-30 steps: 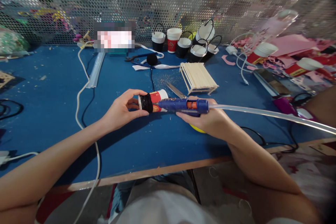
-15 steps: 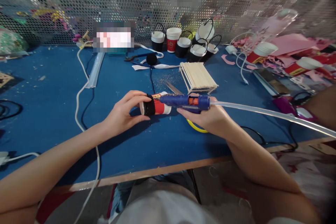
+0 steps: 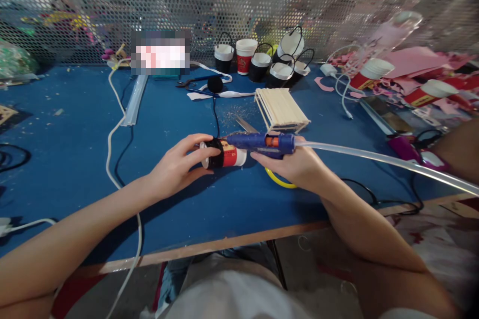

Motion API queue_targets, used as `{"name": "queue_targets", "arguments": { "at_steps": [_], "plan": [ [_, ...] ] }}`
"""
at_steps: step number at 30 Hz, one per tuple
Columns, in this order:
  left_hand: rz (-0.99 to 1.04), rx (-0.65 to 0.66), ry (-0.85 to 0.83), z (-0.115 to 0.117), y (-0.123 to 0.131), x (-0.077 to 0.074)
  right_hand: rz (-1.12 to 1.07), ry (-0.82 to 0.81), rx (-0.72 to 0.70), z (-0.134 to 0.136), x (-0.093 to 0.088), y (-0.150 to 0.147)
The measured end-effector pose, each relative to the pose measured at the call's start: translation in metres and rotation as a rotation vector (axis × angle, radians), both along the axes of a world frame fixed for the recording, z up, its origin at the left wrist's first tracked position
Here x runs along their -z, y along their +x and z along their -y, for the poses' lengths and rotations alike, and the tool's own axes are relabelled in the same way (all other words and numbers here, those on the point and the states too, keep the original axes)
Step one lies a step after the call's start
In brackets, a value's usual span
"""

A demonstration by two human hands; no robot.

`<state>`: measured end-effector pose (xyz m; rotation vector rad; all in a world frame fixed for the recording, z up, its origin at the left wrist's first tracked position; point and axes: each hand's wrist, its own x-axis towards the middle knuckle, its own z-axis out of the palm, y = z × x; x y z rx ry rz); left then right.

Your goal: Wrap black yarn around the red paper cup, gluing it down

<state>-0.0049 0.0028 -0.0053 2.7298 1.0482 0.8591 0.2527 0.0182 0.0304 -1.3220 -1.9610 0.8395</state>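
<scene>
A red and white paper cup (image 3: 235,157) is held on its side in the left hand (image 3: 174,164), its left part wrapped in black cord (image 3: 215,160). The cord is led from a black ball (image 3: 215,84) set farther back on the bench (image 3: 86,104). A blue glue gun (image 3: 247,140) is gripped in the right hand (image 3: 303,167), nozzle pointed left by the wrapping, a translucent glue stick (image 3: 374,155) held in its rear

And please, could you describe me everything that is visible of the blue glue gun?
The glue gun has a blue, plastic-looking body with an orange part showing in a top opening. The right hand grips it, hiding much of the handle. It lies roughly level, nozzle toward the person's left, close to the black winding on the cup; contact is unclear. A long, translucent stick extends from its rear.
</scene>
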Motion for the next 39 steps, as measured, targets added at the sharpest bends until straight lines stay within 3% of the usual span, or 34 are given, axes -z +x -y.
{"name": "queue_targets", "arguments": {
  "at_steps": [7, 10, 15, 18, 22, 28, 34, 39],
  "plan": [
    [-0.003, -0.002, -0.007, -0.001, 0.0, 0.0, 0.141, -0.011, -0.019, -0.003, -0.002, 0.004],
    [0.085, -0.037, -0.033, -0.004, 0.0, 0.0, 0.079, -0.057, -0.06, -0.006, -0.006, 0.007],
    [0.312, -0.047, -0.255, -0.009, -0.001, 0.003, -0.036, -0.154, -0.078, -0.012, -0.015, 0.012],
    [0.435, -0.046, -0.378, -0.01, -0.001, 0.006, -0.014, -0.048, -0.015, -0.017, -0.018, 0.019],
    [0.517, -0.057, -0.466, -0.011, -0.001, 0.008, 0.142, 0.136, 0.195, -0.031, -0.019, 0.027],
    [0.558, -0.055, -0.499, -0.01, 0.001, 0.009, 0.344, 0.198, 0.47, -0.066, -0.011, 0.038],
    [0.491, -0.004, -0.399, -0.009, 0.0, 0.011, 0.582, 0.225, 0.508, -0.089, 0.002, 0.049],
    [0.354, 0.009, -0.305, -0.005, 0.001, 0.004, 0.665, 0.216, 0.539, -0.092, 0.009, 0.048]
  ]
}}
